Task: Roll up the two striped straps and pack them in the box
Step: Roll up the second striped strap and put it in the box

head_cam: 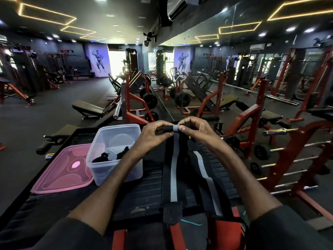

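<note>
Two black straps with a grey stripe lie lengthwise on the black ribbed bench top. The left strap [173, 170] runs from its near end up to my hands, where its far end is curled into a small roll. My left hand [155, 134] and my right hand [193, 128] pinch that roll from either side. The right strap [207, 175] lies flat beside it, untouched. The clear plastic box [115, 154] stands open to the left of my left forearm, with some black items in its bottom.
A pink lid [64, 170] lies flat left of the box. The bench top [144, 193] has red frame parts at its near edge. Red weight benches, barbells and plates crowd the floor on the right, along with a mirror wall.
</note>
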### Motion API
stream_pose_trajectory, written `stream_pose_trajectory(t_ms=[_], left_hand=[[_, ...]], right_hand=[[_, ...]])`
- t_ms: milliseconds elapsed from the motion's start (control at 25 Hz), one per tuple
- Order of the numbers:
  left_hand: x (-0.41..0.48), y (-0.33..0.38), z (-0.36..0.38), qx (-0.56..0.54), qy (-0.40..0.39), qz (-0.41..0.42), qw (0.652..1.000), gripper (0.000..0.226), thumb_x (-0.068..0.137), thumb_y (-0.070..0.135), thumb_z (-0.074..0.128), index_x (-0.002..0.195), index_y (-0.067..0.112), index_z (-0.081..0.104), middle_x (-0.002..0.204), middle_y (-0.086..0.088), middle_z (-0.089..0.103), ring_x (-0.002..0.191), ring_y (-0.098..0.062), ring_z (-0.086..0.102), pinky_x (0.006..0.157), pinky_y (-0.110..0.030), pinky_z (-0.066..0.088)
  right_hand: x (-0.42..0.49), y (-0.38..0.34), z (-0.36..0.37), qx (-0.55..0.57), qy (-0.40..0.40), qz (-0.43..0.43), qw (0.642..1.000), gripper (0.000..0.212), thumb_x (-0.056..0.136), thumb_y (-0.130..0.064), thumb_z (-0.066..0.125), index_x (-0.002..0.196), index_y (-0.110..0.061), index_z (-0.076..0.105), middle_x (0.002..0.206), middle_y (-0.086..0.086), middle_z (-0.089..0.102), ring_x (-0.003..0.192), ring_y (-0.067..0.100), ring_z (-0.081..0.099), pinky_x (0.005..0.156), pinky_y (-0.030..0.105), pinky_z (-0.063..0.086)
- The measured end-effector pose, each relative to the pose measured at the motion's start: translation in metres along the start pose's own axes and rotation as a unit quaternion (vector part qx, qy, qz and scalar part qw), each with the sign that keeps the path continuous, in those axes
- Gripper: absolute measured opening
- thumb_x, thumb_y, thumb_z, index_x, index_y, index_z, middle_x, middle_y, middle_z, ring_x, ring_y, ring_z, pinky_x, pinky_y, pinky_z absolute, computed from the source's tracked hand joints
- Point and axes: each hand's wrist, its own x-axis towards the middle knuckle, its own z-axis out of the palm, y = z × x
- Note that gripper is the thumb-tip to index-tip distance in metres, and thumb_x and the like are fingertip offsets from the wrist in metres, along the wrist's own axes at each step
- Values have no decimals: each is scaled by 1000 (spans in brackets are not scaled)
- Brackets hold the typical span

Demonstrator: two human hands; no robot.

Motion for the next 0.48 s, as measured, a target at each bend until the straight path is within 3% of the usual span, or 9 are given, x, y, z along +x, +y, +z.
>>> stream_pose_trajectory(t_ms=[80, 200, 360, 480], left_hand=[[3, -5, -2, 11, -70, -41, 997, 21, 89, 16, 75, 109, 24, 72, 104, 7, 73, 101, -6, 68, 93, -25, 50], [7, -7, -4, 2, -96, -58, 994, 25, 91, 24, 74, 115, 20, 72, 112, 3, 73, 109, -12, 68, 98, -28, 50], [8, -7, -2, 14, -56, -14, 998, 29, 84, 19, 81, 112, 18, 74, 106, 8, 74, 101, -1, 69, 91, -20, 52], [8, -10, 2, 12, -9, 31, 999, 33, 79, 13, 85, 111, 12, 74, 104, 7, 74, 98, 0, 71, 86, -13, 51]], right_hand=[[1, 6, -1, -14, 8, -21, 1000, 15, 94, -4, 69, 109, -3, 68, 99, 6, 67, 81, -3, 63, 70, 14, 49], [0, 12, -2, -10, 15, -38, 999, 21, 89, 5, 71, 109, -3, 68, 102, 7, 67, 89, -3, 66, 78, 15, 51], [-1, 15, 0, -7, 38, -38, 999, 26, 84, 11, 73, 107, -1, 69, 103, 5, 68, 90, -5, 67, 77, 14, 52], [2, 7, -6, 45, 20, 26, 998, 28, 84, 9, 73, 111, 2, 71, 102, 5, 73, 89, -1, 69, 74, 14, 53]])
